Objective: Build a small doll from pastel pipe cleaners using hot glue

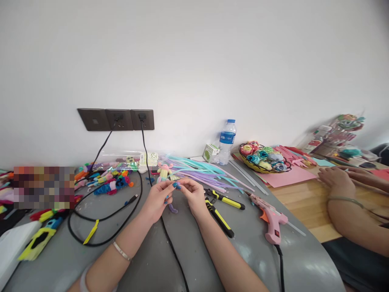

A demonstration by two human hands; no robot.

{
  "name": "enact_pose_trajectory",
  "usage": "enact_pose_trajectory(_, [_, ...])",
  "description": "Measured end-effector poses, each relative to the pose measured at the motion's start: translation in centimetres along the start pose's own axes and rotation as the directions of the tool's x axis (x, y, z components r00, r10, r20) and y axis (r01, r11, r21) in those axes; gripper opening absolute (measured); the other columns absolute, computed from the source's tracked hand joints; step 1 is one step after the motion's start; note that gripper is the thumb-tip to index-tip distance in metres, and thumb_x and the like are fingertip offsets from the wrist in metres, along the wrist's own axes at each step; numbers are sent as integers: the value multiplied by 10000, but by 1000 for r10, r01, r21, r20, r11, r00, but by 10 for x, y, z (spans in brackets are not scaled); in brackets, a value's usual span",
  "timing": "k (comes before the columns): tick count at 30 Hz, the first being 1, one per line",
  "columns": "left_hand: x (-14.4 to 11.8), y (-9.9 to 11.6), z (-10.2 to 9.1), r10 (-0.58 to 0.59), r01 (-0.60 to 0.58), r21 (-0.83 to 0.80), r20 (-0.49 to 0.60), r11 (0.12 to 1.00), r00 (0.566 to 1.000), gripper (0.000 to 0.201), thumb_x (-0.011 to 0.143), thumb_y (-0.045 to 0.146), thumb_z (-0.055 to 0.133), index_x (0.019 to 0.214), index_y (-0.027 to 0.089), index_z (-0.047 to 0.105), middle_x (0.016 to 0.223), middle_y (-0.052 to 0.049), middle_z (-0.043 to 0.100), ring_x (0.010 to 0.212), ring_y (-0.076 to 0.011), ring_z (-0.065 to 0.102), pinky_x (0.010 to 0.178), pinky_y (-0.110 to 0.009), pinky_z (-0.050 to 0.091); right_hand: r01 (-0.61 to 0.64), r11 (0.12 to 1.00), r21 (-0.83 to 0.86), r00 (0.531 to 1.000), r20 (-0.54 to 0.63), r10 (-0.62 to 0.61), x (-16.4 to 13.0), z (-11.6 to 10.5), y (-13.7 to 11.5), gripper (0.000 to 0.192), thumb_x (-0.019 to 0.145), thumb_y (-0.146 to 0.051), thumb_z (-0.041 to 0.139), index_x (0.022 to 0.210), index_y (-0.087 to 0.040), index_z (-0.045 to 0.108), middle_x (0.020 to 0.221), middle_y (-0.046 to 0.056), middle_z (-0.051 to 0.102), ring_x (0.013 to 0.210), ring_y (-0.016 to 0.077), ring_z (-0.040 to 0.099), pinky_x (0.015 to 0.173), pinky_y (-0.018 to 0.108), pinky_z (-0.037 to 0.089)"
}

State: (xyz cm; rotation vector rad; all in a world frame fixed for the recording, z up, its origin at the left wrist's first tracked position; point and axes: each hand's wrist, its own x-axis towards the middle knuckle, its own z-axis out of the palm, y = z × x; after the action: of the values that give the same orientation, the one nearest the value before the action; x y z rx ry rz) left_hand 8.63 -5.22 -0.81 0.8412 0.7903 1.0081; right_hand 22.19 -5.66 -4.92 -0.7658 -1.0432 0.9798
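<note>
My left hand and my right hand meet above the grey table, thumbs and fingertips pinched together. Between them is a purple pipe cleaner; a curled end hangs below the left fingers, and the fingertips cover the rest. Just behind my left hand stands a small pink and yellow pipe-cleaner figure. Loose turquoise, lilac and pink pipe cleaners fan out beyond my right hand. Beside my right wrist lie yellow and black pliers, their handles spread.
A pink glue gun rests on the right, its cord trailing forward. Black cables loop at left, near colourful pipe-cleaner pieces. Behind stand a water bottle and a small box. Another person's hands work at the wooden table.
</note>
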Motion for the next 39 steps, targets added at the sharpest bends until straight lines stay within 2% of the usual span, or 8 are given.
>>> enact_pose_trajectory(7, [2,-2,0,-14,14,13,-19,1000,1000,475,475,467,953,710,125,723,516,91,343,488,-32,230,421,-179,197,29,997,-66,999,-16,-30,-1,-1,1,174,726,-377,815,767,-216,764,796,46,737,787,205,677,750,347,570])
enact_pose_trajectory(15, [2,-1,-6,101,-93,138,-50,986,994,435,554,488,897,724,126,724,563,65,402,476,-39,282,435,-214,214,-4,998,-70,999,-39,1,0,-3,4,180,710,-375,829,795,-225,777,826,46,758,774,208,689,735,357,593])
enact_pose_trajectory(19, [5,5,-15,245,-221,301,-43,928,969,373,674,472,820,824,147,716,591,37,508,476,-61,366,457,-217,281,-26,998,-54,998,-63,22,1,-3,6,230,700,-414,837,813,-225,772,840,42,760,753,198,688,708,341,593])
enact_pose_trajectory(23, [5,10,-22,323,-286,451,-5,845,946,277,722,409,768,836,161,723,560,26,527,511,-97,437,477,-213,339,-49,998,-35,998,-32,48,1,-1,4,258,700,-432,840,831,-222,768,837,43,758,732,191,685,727,347,597])
enact_pose_trajectory(29, [2,15,-21,352,-316,507,25,802,935,194,721,351,747,816,181,746,624,-9,576,620,-149,538,524,-227,439,-70,995,-68,998,-7,70,0,0,-2,261,727,-453,819,812,-215,757,800,37,745,708,183,673,709,339,597])
enact_pose_trajectory(35, [2,17,-20,321,-305,540,68,785,945,190,714,329,737,825,177,764,643,-22,614,596,-149,538,493,-231,434,-80,994,-72,996,25,81,0,-1,0,236,734,-439,818,815,-220,777,786,36,755,703,185,681,713,341,601])
enact_pose_trajectory(39, [4,12,-20,379,-364,569,97,738,920,117,711,287,747,775,190,761,769,-45,668,623,-147,560,519,-238,451,-63,996,-56,998,8,63,0,-1,3,239,704,-432,839,835,-236,802,828,42,776,790,215,710,755,366,609])
